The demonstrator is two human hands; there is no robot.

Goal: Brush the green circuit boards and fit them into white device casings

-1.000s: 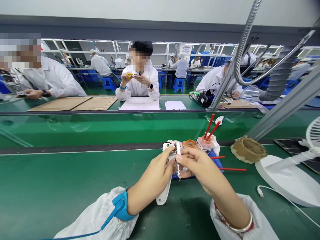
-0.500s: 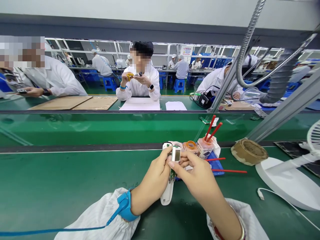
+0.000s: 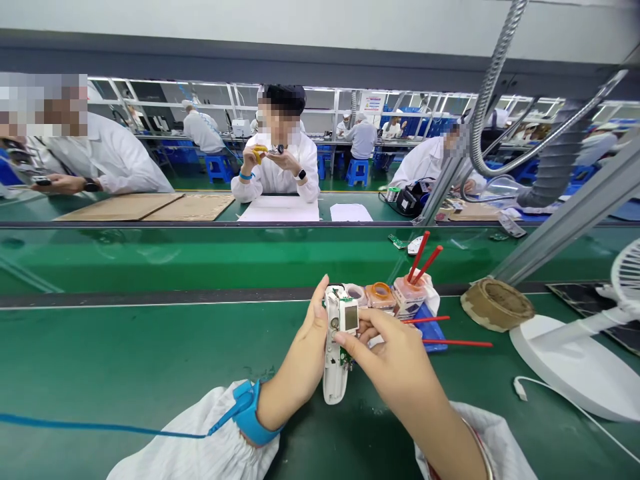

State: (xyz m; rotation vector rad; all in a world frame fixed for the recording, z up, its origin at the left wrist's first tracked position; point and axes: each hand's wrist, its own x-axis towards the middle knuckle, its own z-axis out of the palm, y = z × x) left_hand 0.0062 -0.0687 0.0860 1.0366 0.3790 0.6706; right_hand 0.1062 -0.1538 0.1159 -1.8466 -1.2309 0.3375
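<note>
My left hand holds a long white plastic housing upright from its left side, thumb pointing up along the edge and the other fingers hidden behind. A small round metal part shows inside the housing. Against its right side is a green circuit board with a small grey display in a white frame. My right hand pinches this board between thumb and fingers, the thumb across its lower part. Whether the board is seated in the housing or only held against it, I cannot tell. A blue strap with a cord circles my left wrist.
Behind my hands stand an orange-rimmed jar, a container with red sticks and a blue tray. To the right are a tape roll, a white fan and a cable. A conveyor runs ahead; co-workers sit beyond.
My left thumb has lifted off the board and now points up beside the housing. More of the housing's inside shows, and the board with the display sits turned towards its right side.
</note>
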